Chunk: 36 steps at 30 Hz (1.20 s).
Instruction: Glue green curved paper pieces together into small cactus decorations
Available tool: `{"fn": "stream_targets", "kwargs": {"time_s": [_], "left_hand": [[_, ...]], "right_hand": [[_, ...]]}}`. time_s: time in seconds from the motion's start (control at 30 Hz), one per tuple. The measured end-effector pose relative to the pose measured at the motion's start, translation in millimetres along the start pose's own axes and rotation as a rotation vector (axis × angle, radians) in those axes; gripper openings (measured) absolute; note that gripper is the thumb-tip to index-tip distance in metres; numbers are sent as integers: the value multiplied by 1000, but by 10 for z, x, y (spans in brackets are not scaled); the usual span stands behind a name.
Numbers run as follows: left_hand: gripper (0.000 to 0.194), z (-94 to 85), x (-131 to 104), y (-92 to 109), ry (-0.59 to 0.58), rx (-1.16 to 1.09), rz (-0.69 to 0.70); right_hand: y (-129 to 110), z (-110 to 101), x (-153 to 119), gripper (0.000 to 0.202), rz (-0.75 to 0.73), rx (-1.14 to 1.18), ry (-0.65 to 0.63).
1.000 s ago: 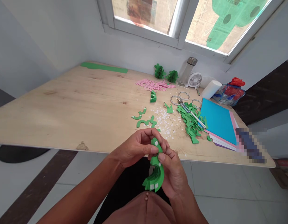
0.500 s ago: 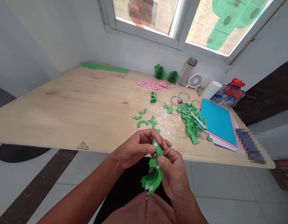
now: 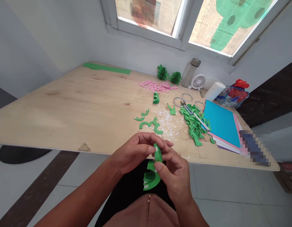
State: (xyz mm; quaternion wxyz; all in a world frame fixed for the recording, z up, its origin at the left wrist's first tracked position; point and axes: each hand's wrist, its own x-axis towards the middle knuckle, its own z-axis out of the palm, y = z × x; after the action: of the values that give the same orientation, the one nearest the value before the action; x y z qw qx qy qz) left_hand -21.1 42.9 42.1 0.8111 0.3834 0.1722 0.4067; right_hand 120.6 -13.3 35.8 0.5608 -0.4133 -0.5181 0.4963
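Both hands hold a stack of curved green paper cutouts just off the table's front edge, above my lap. My left hand pinches its upper end between thumb and fingers. Lower down, my right hand grips the same stack, thumb on its face. Small white tape squares show on the paper. Just beyond my hands, loose curved green pieces with white tabs lie on the wood. Scattered white scraps are to their right. A small folded green stack stands farther back.
Green paper offcuts lie right of centre under a utility knife and a white pen. Tape rolls, blue paper sheets, pink cutouts, a bottle and a small fan are also on the table.
The held green stack has turned and its lower end has swung slightly up and left. Both hands keep hold, with the right thumb shifted a little left and down.
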Motion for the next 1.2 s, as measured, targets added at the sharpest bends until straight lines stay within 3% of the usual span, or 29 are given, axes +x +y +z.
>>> {"fn": "stream_targets", "kwargs": {"time_s": [0.27,0.5,0.67,0.87,1.2], "left_hand": [[20,-10,-48,-8,47,41,-9],[22,35,-86,21,168,99,-28],[28,16,-153,-8,218,167,27],[44,17,-194,-53,198,228,18],[16,126,-119,-45,250,242,-7]], "right_hand": [[-39,-14,-14,8,-148,-249,-5],[-76,12,-3,12,-257,-400,27],[-48,-5,10,12,-247,-438,80],[-37,-17,21,11,-229,-467,90],[-3,-21,30,11,-266,-523,100]]}}
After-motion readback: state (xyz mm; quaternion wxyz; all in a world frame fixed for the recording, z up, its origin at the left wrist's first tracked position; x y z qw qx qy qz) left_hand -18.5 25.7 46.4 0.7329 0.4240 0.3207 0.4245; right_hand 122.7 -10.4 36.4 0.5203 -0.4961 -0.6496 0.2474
